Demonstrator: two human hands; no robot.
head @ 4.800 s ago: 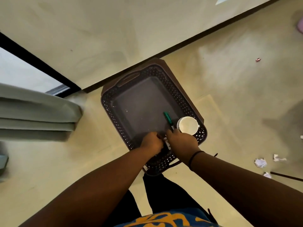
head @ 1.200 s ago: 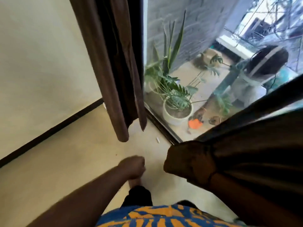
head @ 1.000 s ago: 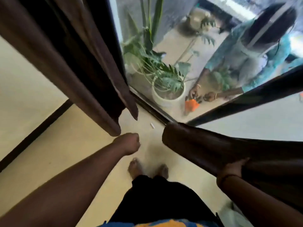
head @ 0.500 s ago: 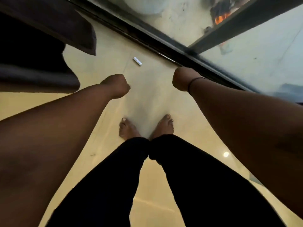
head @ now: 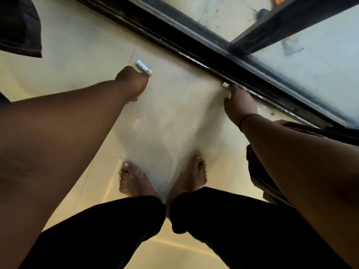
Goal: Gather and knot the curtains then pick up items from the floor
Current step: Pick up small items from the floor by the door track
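A small white printed tube [head: 143, 66] lies on the cream floor. My left hand [head: 132, 83] is down at it, curled fingers closing over its near end. A tiny pale scrap [head: 225, 84] sits at the edge of the black window track [head: 194, 47]. My right hand [head: 240, 102] reaches to it, one straight fingertip touching it and the thumb apart. A dark curtain hem [head: 19, 26] hangs at the top left. Another dark curtain [head: 260, 171] hangs behind my right forearm.
My bare feet [head: 136, 181] stand together on the floor [head: 77, 55] just behind both hands, legs in black trousers. The glass door and its dark frame [head: 281, 18] run diagonally across the top right, with outdoor paving beyond.
I have let go of the right curtain and bent down. Both hands dropped to the floor, the left reaching the white tube, the right reaching the scrap by the track.
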